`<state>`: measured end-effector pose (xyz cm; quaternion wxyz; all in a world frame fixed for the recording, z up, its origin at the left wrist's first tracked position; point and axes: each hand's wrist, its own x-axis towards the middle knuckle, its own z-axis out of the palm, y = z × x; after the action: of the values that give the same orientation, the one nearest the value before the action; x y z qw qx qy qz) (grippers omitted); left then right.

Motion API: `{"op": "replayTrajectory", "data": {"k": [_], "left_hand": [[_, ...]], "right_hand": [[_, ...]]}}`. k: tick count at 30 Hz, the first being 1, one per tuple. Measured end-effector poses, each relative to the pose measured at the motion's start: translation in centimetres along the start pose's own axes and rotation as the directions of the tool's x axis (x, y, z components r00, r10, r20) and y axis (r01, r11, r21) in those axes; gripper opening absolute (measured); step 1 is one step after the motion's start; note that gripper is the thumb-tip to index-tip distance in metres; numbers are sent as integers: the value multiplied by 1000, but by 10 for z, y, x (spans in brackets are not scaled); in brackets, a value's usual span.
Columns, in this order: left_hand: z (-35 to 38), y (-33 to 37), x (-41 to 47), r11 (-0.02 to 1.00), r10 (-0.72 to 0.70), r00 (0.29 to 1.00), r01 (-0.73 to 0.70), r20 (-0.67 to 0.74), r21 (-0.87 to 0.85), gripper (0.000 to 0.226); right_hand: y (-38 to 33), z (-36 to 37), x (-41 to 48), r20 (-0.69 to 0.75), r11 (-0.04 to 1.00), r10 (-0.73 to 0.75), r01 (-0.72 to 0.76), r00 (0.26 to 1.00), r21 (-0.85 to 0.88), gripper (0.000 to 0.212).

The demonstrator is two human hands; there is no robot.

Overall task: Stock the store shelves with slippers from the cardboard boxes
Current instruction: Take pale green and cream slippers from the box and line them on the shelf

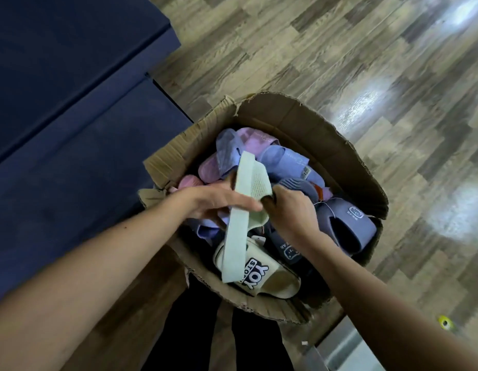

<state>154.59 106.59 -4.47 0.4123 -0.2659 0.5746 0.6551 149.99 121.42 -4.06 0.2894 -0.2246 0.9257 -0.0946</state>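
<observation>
While the pale green slipper is hanging above the open cardboard box of slippers, the left hand is gripping its middle and the right hand is pinching its strap.

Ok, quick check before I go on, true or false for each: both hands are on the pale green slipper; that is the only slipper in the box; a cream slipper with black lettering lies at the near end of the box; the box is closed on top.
1. Both hands are on the pale green slipper. True: the left hand and the right hand hold the pale green slipper above the pile.
2. It is the only slipper in the box. False: the box also holds purple slippers, a pink slipper and a dark grey slipper.
3. A cream slipper with black lettering lies at the near end. True: the cream slipper lies there.
4. The box is closed on top. False: it is open.
</observation>
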Motion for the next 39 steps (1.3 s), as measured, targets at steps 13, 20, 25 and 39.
{"op": "replayTrajectory", "data": {"k": [13,20,25,39], "left_hand": [[-71,-29,13,922,297,647,-4,-702,387,53],[-71,-36,18,907,366,533,-23,-763,420,60],[-70,-16,12,908,395,455,-64,-798,413,60],[-94,-24,13,882,457,313,-279,-833,379,62]], "right_hand": [[51,47,99,367,906,-25,176,930,-385,62],[52,48,81,486,865,27,223,873,-449,74],[49,26,51,672,737,85,408,735,-539,50],[65,60,61,624,609,-4,497,782,-618,56]]}}
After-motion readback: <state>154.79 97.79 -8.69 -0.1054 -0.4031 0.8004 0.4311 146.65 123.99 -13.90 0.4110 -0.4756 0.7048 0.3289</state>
